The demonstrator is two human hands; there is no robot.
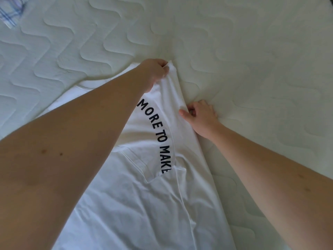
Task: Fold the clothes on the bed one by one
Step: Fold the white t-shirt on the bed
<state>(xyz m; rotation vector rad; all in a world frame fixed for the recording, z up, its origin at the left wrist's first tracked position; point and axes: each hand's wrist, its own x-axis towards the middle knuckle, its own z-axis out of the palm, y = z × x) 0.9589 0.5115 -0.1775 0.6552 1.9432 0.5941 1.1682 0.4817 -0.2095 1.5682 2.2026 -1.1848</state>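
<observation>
A white T-shirt (137,204) with dark lettering is spread on the quilted mattress (252,69). Its folded right edge is pinched by the right hand (200,116), thumb against curled fingers. Farther up, its top corner is gripped by the left hand (155,73). A checked garment (10,12) lies at the far left corner.

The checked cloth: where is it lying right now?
In the head view, the checked cloth lies at the top left corner on the bed, cut by the frame edge, far from the T-shirt and both hands.
</observation>
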